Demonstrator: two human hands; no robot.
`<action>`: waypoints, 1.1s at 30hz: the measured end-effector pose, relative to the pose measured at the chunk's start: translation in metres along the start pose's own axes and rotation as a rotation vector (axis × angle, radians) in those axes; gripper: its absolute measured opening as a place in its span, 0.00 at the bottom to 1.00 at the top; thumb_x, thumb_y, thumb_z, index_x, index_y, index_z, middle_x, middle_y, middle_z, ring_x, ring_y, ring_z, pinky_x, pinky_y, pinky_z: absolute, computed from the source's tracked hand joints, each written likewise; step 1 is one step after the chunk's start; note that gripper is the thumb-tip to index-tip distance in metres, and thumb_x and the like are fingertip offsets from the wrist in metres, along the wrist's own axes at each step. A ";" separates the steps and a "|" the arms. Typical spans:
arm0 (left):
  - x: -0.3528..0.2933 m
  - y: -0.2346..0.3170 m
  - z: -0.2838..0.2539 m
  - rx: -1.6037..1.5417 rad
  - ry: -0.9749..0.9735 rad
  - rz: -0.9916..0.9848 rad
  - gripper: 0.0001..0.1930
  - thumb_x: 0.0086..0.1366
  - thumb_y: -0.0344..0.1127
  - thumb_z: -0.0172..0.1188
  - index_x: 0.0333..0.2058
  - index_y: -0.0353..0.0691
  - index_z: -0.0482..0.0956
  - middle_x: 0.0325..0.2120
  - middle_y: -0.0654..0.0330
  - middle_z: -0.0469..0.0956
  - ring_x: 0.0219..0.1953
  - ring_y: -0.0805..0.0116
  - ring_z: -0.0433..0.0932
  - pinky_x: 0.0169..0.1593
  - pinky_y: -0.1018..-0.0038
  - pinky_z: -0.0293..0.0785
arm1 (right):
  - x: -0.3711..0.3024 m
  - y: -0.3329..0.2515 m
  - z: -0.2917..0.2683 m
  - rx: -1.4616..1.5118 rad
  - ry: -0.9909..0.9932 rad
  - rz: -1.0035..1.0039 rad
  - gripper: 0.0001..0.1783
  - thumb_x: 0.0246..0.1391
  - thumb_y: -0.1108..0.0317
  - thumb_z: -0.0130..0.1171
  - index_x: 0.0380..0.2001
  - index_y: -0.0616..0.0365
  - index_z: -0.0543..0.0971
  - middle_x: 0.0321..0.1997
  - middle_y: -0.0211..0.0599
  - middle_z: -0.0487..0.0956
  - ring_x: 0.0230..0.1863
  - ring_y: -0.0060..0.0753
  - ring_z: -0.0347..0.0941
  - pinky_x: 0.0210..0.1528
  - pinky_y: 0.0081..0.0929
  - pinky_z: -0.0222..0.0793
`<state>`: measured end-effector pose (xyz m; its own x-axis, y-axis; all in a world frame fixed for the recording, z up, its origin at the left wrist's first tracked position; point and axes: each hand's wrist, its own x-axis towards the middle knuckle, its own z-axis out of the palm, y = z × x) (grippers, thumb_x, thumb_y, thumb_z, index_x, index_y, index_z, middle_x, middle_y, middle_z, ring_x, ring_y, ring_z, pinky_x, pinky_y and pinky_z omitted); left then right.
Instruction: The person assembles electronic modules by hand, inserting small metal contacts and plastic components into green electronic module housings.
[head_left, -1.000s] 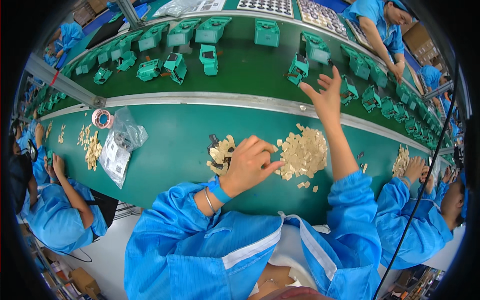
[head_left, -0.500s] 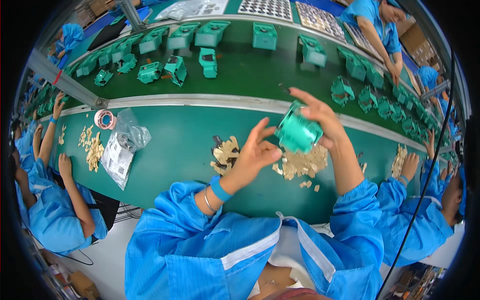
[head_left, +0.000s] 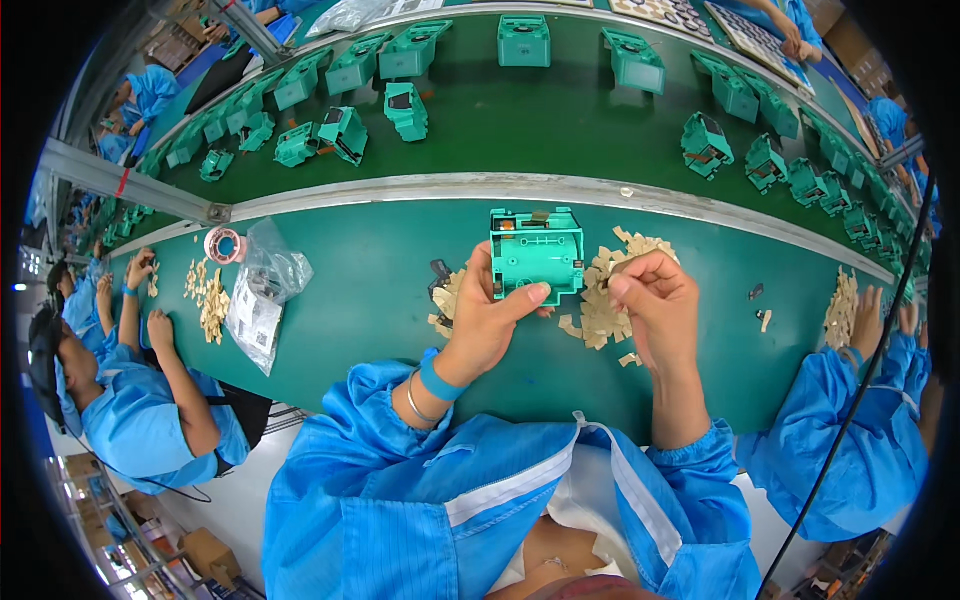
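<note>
My left hand (head_left: 492, 315) grips a square green plastic housing (head_left: 536, 254) by its lower left side, holding it above the green bench (head_left: 380, 310). My right hand (head_left: 652, 300) hovers just right of the housing with thumb and fingers pinched together over a heap of small tan flat pieces (head_left: 612, 290); whether a piece is between the fingers is too small to tell. A smaller cluster of tan pieces (head_left: 447, 298) lies under my left hand.
Many green housings (head_left: 345, 130) ride the dark conveyor belt (head_left: 560, 130) beyond a metal rail (head_left: 400, 192). A tape roll (head_left: 223, 243) and clear plastic bags (head_left: 262, 290) lie left. Co-workers in blue sit on both sides, one person's hands (head_left: 140, 290) left, another's hand (head_left: 870, 315) right.
My right hand brought the green housing down from the belt and passed it to my left hand. The right hand then dropped to the tan pieces.
</note>
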<state>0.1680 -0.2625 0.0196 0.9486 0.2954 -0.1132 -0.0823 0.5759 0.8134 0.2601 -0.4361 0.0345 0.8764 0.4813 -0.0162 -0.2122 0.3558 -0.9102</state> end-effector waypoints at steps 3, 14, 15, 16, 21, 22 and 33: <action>-0.001 0.000 0.000 0.075 0.002 0.024 0.27 0.55 0.24 0.62 0.51 0.37 0.58 0.43 0.56 0.74 0.42 0.70 0.76 0.41 0.72 0.77 | -0.001 0.002 0.003 0.016 -0.007 0.077 0.08 0.45 0.82 0.63 0.29 0.63 0.75 0.29 0.34 0.78 0.29 0.19 0.73 0.33 0.17 0.70; 0.004 -0.005 0.000 0.174 -0.018 0.088 0.29 0.54 0.23 0.62 0.52 0.35 0.57 0.45 0.54 0.73 0.46 0.68 0.75 0.49 0.72 0.73 | -0.001 0.004 0.001 -0.119 -0.071 0.052 0.11 0.45 0.84 0.62 0.31 0.62 0.73 0.31 0.29 0.75 0.31 0.16 0.73 0.33 0.14 0.70; 0.004 -0.006 0.000 0.174 -0.025 0.112 0.29 0.55 0.23 0.62 0.52 0.35 0.57 0.45 0.54 0.73 0.46 0.68 0.75 0.49 0.72 0.73 | -0.002 0.003 0.001 -0.118 -0.067 0.055 0.11 0.45 0.84 0.62 0.31 0.62 0.73 0.31 0.29 0.75 0.31 0.16 0.73 0.33 0.14 0.70; 0.005 -0.007 0.001 0.173 -0.025 0.107 0.29 0.55 0.23 0.62 0.52 0.35 0.57 0.45 0.54 0.73 0.46 0.68 0.75 0.49 0.72 0.73 | -0.002 0.002 0.001 -0.114 -0.062 0.071 0.11 0.45 0.84 0.62 0.31 0.62 0.73 0.31 0.29 0.75 0.31 0.16 0.73 0.33 0.14 0.70; 0.003 -0.008 0.001 0.217 -0.032 0.106 0.29 0.54 0.22 0.62 0.52 0.35 0.57 0.45 0.53 0.72 0.47 0.68 0.74 0.50 0.73 0.72 | -0.003 0.002 0.002 -0.119 -0.039 0.101 0.11 0.45 0.83 0.63 0.31 0.61 0.73 0.30 0.28 0.75 0.30 0.15 0.73 0.32 0.13 0.70; 0.003 -0.008 0.002 0.217 -0.033 0.103 0.29 0.54 0.22 0.62 0.52 0.35 0.57 0.45 0.53 0.72 0.47 0.68 0.74 0.50 0.73 0.72 | -0.002 0.002 0.002 -0.129 -0.040 0.116 0.11 0.45 0.83 0.63 0.31 0.61 0.73 0.30 0.28 0.75 0.30 0.14 0.73 0.32 0.13 0.70; 0.003 -0.009 0.008 0.233 -0.048 0.092 0.30 0.54 0.22 0.63 0.52 0.35 0.56 0.45 0.51 0.72 0.47 0.66 0.75 0.50 0.71 0.73 | -0.002 0.002 -0.001 -0.150 -0.028 0.120 0.11 0.45 0.82 0.64 0.31 0.61 0.73 0.29 0.27 0.75 0.28 0.13 0.72 0.30 0.12 0.69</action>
<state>0.1743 -0.2729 0.0171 0.9544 0.2984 -0.0099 -0.1015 0.3555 0.9291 0.2582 -0.4367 0.0324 0.8358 0.5361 -0.1185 -0.2458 0.1724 -0.9539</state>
